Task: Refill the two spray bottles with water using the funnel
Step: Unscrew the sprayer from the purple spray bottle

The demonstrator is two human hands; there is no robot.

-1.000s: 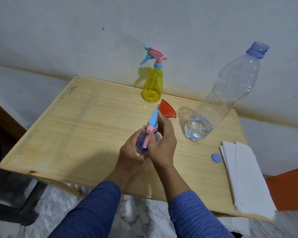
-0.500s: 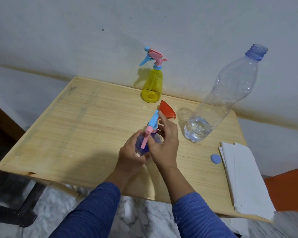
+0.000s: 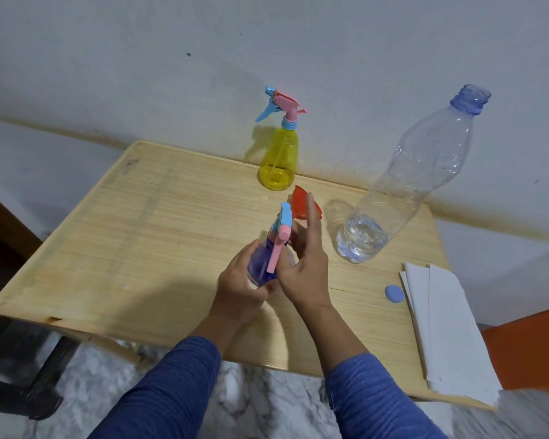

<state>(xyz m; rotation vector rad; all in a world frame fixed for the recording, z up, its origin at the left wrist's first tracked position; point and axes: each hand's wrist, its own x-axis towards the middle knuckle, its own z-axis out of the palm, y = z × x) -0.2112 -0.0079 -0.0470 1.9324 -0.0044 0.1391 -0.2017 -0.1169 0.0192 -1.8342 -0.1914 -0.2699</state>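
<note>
Near the table's [image 3: 114, 248] front edge, the left hand [image 3: 238, 283] grips the purple spray bottle [image 3: 262, 264] while the right hand [image 3: 305, 267] grasps its neck, forefinger straight. Beyond lies the red funnel [image 3: 300, 202]. The water bottle [image 3: 403, 191] stands toward the right edge and the yellow spray bottle [image 3: 279, 160] at the back edge.

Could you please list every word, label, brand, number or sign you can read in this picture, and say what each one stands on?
None: no readable text shows anywhere in the head view.
Water bottle: clear plastic, no label.
Yellow spray bottle: no print visible.
Purple spray bottle: mostly hidden by the hands, no print visible.
White papers: blank on the side that shows.
Blue cap: plain.
Funnel: plain.
</note>
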